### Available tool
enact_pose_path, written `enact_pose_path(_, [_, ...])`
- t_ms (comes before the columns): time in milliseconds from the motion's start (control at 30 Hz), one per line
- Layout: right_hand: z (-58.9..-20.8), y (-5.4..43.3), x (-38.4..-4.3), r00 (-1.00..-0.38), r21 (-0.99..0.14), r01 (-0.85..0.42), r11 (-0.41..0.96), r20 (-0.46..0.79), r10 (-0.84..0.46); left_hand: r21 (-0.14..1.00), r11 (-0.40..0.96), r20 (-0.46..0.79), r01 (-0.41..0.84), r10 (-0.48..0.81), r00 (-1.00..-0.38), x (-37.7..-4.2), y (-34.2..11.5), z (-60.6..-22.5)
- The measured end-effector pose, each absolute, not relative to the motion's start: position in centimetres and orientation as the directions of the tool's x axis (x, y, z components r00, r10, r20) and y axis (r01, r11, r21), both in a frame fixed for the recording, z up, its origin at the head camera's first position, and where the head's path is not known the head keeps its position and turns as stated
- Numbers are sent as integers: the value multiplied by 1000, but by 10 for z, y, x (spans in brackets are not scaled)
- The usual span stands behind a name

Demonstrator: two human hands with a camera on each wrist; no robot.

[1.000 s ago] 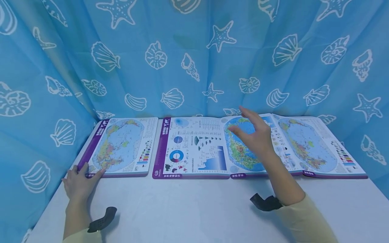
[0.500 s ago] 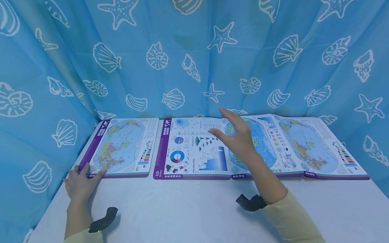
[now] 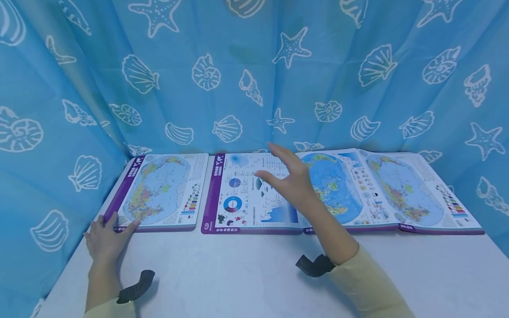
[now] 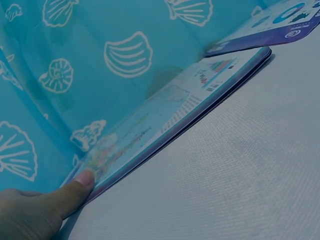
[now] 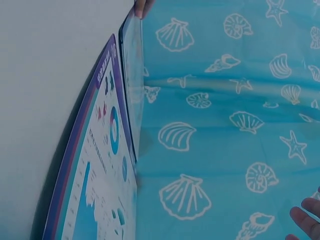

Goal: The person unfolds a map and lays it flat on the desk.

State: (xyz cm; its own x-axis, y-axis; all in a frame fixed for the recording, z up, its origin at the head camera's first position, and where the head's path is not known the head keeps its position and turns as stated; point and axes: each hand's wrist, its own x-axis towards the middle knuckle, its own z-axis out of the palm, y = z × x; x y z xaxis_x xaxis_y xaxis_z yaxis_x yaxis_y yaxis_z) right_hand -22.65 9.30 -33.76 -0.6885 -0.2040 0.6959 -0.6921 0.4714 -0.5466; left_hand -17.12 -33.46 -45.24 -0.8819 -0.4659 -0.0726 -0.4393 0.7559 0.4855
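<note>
My left hand [image 3: 104, 240] rests at the lower left corner of a purple-edged world map [image 3: 159, 190], its thumb [image 4: 75, 192] lying on the printed face. Layered edges show along this map's front in the left wrist view. Above a chart with graphs and a blue ring [image 3: 238, 198] hovers my right hand [image 3: 292, 181], thumb and fingers spread apart, holding nothing. Beside the chart lies a bluer terrain map [image 3: 346, 194], partly hidden by the right forearm. Another colored world map [image 3: 409, 190] lies at the far right.
Behind the row hangs a blue curtain [image 3: 246, 53] with white shells and starfish. A narrow gap separates the left map from the chart. White cloth covers the table [image 3: 222, 274]. A black curved piece is on each wrist.
My right hand has moved left, from over the terrain map to over the chart, with its fingers still spread. My left hand stays at the map's corner.
</note>
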Motion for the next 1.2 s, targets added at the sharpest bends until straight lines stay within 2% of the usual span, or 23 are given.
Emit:
enact_pose_path(333, [-339, 74, -231, -659, -532, -731, 427, 713, -240, 499, 750, -55, -433, -471, -880, -172, -332, -452])
enact_pose_path(600, [-343, 59, -229, -689, -563, -710, 423, 680, -252, 499, 751, -59, -433, -469, -881, -172, -333, -453])
enact_pose_path(867, [-343, 39, -218, -749, -625, -656, 424, 607, -264, 494, 757, -62, -427, -459, -886, -170, -333, -453])
enact_pose_path(1200, [-346, 14, -213, -755, -620, -654, 434, 576, -313, 496, 764, -50, -412, -449, -892, -170, -333, -450])
